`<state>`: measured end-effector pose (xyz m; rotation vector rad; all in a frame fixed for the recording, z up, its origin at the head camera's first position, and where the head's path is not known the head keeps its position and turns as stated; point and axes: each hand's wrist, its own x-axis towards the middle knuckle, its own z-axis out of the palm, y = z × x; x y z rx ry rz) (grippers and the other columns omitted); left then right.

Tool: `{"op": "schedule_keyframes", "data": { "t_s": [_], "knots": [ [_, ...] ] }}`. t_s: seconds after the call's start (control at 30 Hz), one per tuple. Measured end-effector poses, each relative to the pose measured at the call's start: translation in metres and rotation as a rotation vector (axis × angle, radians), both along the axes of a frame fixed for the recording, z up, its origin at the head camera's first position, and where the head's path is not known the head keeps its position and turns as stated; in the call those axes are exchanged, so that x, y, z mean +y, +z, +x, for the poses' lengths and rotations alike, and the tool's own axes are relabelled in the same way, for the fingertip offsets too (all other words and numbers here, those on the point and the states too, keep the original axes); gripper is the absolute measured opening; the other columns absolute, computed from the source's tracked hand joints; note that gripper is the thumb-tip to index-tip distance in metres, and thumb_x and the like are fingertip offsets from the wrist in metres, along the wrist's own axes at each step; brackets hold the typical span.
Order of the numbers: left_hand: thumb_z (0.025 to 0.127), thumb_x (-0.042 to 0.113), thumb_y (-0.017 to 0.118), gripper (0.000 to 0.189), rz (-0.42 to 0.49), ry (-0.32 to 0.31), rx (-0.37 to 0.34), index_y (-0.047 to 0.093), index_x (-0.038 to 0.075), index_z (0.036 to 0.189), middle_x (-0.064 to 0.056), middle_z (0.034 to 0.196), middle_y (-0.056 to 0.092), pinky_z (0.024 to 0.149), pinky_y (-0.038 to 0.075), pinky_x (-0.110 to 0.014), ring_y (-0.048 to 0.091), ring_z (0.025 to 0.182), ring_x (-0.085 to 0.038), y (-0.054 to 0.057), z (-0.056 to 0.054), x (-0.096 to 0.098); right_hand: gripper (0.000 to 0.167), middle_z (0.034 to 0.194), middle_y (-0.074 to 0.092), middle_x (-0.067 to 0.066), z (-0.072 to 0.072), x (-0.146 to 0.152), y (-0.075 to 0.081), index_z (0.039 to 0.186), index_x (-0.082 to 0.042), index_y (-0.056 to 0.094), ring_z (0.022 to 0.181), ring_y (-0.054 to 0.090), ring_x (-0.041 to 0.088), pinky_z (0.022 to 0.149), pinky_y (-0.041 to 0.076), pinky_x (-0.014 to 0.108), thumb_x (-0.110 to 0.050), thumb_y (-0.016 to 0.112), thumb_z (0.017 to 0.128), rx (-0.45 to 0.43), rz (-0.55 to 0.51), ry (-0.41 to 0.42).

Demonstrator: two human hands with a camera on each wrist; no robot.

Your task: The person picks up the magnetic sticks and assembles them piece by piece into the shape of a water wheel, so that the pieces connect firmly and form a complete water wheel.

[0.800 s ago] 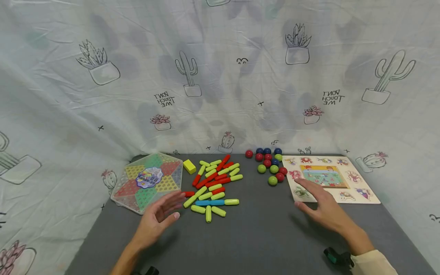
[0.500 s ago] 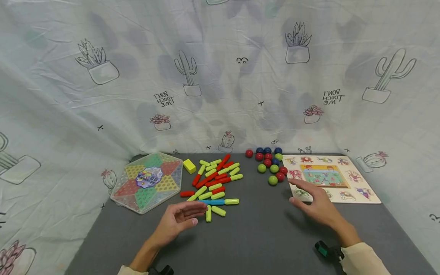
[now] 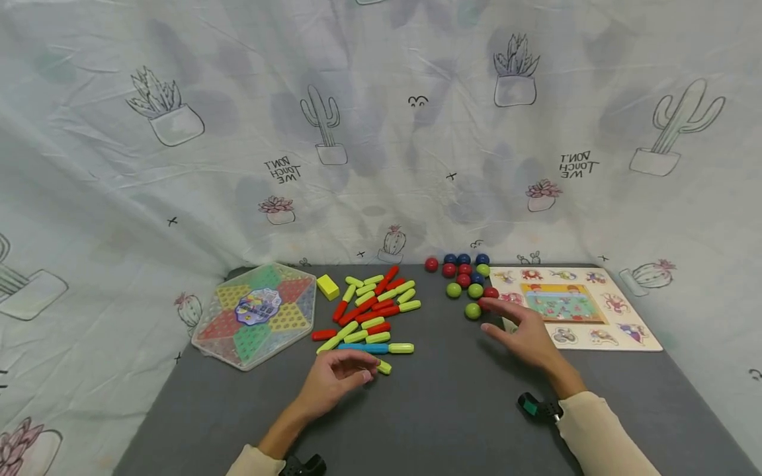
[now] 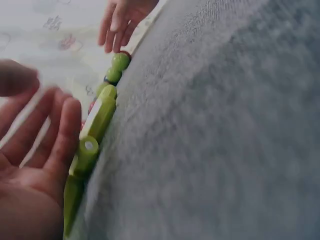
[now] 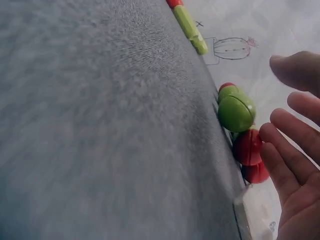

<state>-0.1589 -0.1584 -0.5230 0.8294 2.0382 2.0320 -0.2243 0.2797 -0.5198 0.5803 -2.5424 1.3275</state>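
Note:
My left hand point(image 3: 336, 383), fingers loosely bent and holding nothing, hovers at the near side of a pile of short faceted sticks. Yellow-green sticks point(image 3: 401, 348), red sticks point(image 3: 324, 335) and a blue stick point(image 3: 376, 348) lie there, some end to end; the hand hides part of the nearest ones. In the left wrist view, its fingers are beside yellow-green sticks point(image 4: 102, 117). My right hand point(image 3: 524, 334), also empty with relaxed fingers, hangs by the small balls, overlapping the puzzle board's near left corner. Closest to its fingertips are a green ball point(image 3: 473, 311) and a grooved red ball point(image 5: 248, 147).
A hexagonal game board point(image 3: 256, 317) with coloured triangles lies at the left, a yellow block point(image 3: 327, 287) beside it. More red, green and dark blue balls point(image 3: 464, 260) cluster at the back. The flat picture puzzle board point(image 3: 639, 340) lies right. A printed curtain point(image 3: 381, 132) hangs behind the table.
My left hand has moved right and toward me, from beside the hexagonal board to before the sticks. My right hand has shifted left, off the puzzle board's middle toward the balls.

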Motion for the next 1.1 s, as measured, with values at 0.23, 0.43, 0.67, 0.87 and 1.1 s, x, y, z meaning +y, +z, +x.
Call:
{"op": "schedule_keyframes", "data": {
  "t_s": [0.23, 0.43, 0.67, 0.87, 1.1],
  "knots": [
    [0.099, -0.001, 0.076, 0.032, -0.587, 0.185, 0.428, 0.077, 0.008, 0.129, -0.005, 0.122, 0.077, 0.077, 0.060, -0.031, 0.069, 0.093, -0.016, 0.005, -0.003, 0.018, 0.050, 0.124, 0.081, 0.011, -0.015, -0.016, -0.001, 0.134, -0.004, 0.076, 0.107, 0.077, 0.031, 0.094, 0.060, 0.037, -0.013, 0.092, 0.087, 0.214, 0.187, -0.036],
    [0.098, 0.004, 0.081, 0.027, -0.814, 0.231, 0.541, 0.079, 0.010, 0.124, -0.003, 0.116, 0.074, 0.091, 0.059, -0.040, 0.065, 0.109, -0.022, 0.008, -0.003, 0.030, 0.041, 0.120, 0.080, 0.013, -0.016, -0.027, 0.000, 0.124, -0.003, 0.079, 0.108, 0.076, 0.033, 0.094, 0.060, 0.058, -0.006, 0.092, 0.085, 0.285, 0.291, -0.015],
    [0.102, 0.007, 0.074, 0.024, -0.669, 0.190, 0.368, 0.078, 0.015, 0.124, 0.003, 0.116, 0.072, 0.091, 0.057, -0.034, 0.063, 0.102, -0.009, 0.018, 0.008, 0.055, 0.032, 0.109, 0.078, 0.000, 0.008, -0.045, -0.004, 0.123, -0.009, 0.078, 0.089, 0.072, 0.009, 0.078, 0.062, 0.032, -0.008, 0.088, 0.092, 0.123, 0.175, 0.019],
    [0.102, 0.010, 0.071, 0.025, -0.553, 0.066, 0.321, 0.077, 0.016, 0.125, 0.004, 0.107, 0.070, 0.074, 0.051, -0.018, 0.056, 0.082, 0.000, 0.010, 0.004, 0.088, 0.031, 0.124, 0.079, 0.007, 0.042, -0.069, -0.008, 0.134, -0.005, 0.075, 0.106, 0.076, 0.009, 0.089, 0.063, 0.025, -0.014, 0.077, 0.104, -0.146, -0.108, 0.119],
    [0.100, 0.008, 0.074, 0.024, -0.431, 0.110, 0.208, 0.079, 0.016, 0.122, 0.004, 0.098, 0.070, 0.072, 0.053, -0.019, 0.057, 0.079, 0.001, -0.005, 0.002, 0.104, 0.025, 0.120, 0.080, 0.008, 0.056, -0.076, -0.014, 0.129, -0.004, 0.076, 0.105, 0.077, 0.009, 0.089, 0.063, 0.025, -0.014, 0.074, 0.106, -0.199, -0.203, 0.156]
  ]
}}
